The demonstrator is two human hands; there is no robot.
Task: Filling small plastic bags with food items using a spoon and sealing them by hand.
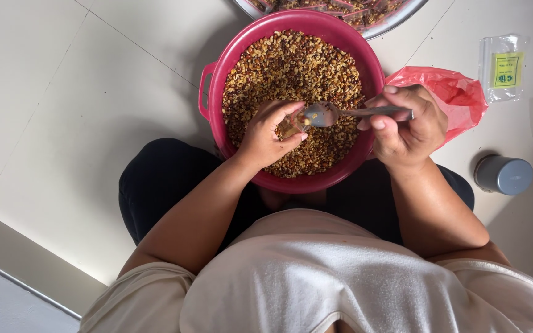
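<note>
I am looking down and seeing my right hand (409,126) squeezing the handle of a metal spoon (340,113), fingers closed tight on it. The spoon's bowl is pointing to nine o'clock, right at my left hand (268,134). That hand is pinching a small clear packet (290,126) with its mouth open, so I think the beans can drop straight in. Both hands are hovering over the pink basin (211,86), which is full of brown and red roasted beans (291,68), so spills are falling back inside. The basin is sitting between my knees on the floor (75,105). At three o'clock a red plastic bag (458,92), empty packets (504,66) and a grey cup (506,175) are lying. At twelve o'clock a metal tray (396,21) is peeking in.
</note>
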